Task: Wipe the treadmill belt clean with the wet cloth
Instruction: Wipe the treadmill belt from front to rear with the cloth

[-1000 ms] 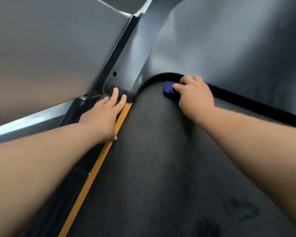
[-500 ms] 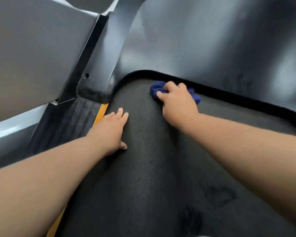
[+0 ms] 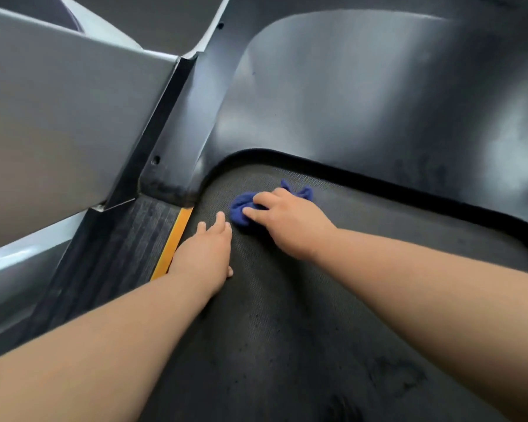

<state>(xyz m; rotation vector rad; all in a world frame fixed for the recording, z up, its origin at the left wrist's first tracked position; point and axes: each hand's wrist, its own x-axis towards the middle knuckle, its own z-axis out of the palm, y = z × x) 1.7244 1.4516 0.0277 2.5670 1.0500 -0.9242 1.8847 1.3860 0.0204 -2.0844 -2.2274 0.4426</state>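
Note:
The dark, textured treadmill belt (image 3: 287,315) fills the lower middle of the head view. A crumpled blue cloth (image 3: 241,210) lies on the belt near its front end. My right hand (image 3: 290,222) lies on top of the cloth with its fingers bent over it, pressing it to the belt; most of the cloth is hidden under the hand. My left hand (image 3: 206,251) rests flat on the belt's left edge, fingers straight, its fingertips just short of the cloth.
A yellow strip (image 3: 173,243) and a ribbed black side rail (image 3: 116,248) run along the belt's left. The dark motor cover (image 3: 363,95) rises behind the belt's front end. A grey upright (image 3: 58,117) stands at left. Dark damp patches (image 3: 393,376) mark the near belt.
My right hand has drawn the cloth back from the belt's front edge, toward me and left. My left hand has moved off the yellow strip onto the belt, close to the cloth.

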